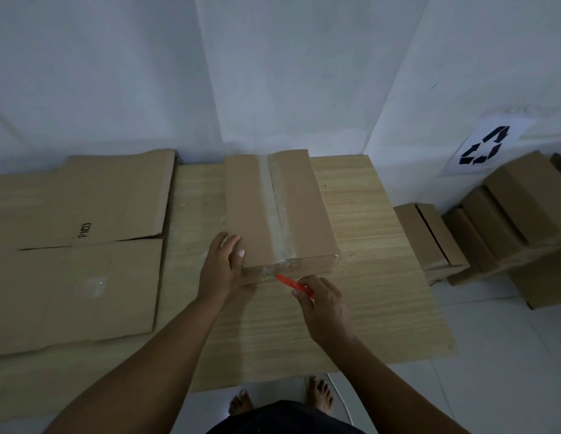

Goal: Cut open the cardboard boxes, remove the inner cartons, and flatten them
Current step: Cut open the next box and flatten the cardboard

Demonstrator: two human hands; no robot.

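A flat brown cardboard box (257,211), sealed with clear tape down its middle seam, lies on the wooden table (366,277). My left hand (222,267) holds the box's near left corner, thumb on top. My right hand (323,305) grips a red cutter (293,285). The cutter's tip touches the taped seam on the box's near side face.
Flattened cardboard sheets (72,255), one printed "PICO", cover the table's left half. On the floor to the right stand several more boxes (498,223) under a recycling sign (484,147) on the wall. My bare feet (318,393) show below the table's near edge.
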